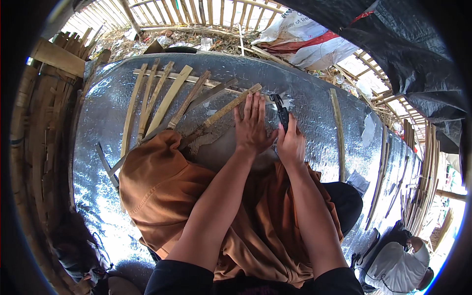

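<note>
overhead, looking down past brown cloth over the lap (167,196). no boxes or bins to report; nearest thing to a container a white woven sack with red lettering (305,42), lying slumped beyond the far edge, contents hidden. underneath everything, a crinkled silver foil mat (103,123) spread over the ground, ringed by a bamboo slat fence (196,10) and litter. far left, a stack of stored bamboo strips (44,123). next, fanned across the mat, a spread of pale split bamboo slats (162,101), tips pointing away. at the centre, a worn grey patch of mat (216,145) just in front of the knees. left hand (251,127) laid flat, fingers straight and together, gripping nothing, pressing down beside the end of one long angled bamboo slat (223,110). just to its right, right hand (291,142) curled shut around a black-handled knife (281,112), handle end poking up past the knuckles, touching the left hand's edge. further right, a single thin bamboo strip (338,132) lying lengthwise, well apart. upper right, black tarpaulin sheet (408,54). lower right, another person in a white shirt (400,265), seated near more bamboo.
</note>
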### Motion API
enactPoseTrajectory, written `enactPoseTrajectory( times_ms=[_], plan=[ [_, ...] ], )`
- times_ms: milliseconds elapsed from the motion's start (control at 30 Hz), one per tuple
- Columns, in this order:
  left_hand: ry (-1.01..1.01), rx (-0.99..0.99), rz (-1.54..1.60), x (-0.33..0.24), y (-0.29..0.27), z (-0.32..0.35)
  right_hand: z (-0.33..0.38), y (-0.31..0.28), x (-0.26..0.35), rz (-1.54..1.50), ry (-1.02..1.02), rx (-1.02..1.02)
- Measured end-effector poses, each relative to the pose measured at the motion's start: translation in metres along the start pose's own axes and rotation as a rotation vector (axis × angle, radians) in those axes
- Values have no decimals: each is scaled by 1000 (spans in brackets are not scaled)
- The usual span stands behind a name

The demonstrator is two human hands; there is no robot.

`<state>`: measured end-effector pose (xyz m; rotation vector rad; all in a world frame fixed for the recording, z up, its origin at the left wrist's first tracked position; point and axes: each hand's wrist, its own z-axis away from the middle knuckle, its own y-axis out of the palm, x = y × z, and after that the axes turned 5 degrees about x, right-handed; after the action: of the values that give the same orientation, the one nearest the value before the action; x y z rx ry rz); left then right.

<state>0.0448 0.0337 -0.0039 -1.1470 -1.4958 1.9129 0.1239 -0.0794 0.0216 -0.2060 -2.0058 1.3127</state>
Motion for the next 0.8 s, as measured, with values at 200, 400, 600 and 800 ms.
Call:
enactPoseTrajectory(
  times_ms=[200, 400, 600, 800],
  plan=[
    [-13, 22, -11, -2, -2, -1, -2, -3, 2, 14, 147, 129],
    [-17, 4, 1, -2, -4, -2, -2, -3, 4, 41, 149, 114],
    [-11, 25, -25, -2, -3, -3, 0, 2, 2, 5, 111, -12],
    [-5, 33, -32, -3, -5, -4, 1, 1, -3, -52, 120, -22]
  ],
)
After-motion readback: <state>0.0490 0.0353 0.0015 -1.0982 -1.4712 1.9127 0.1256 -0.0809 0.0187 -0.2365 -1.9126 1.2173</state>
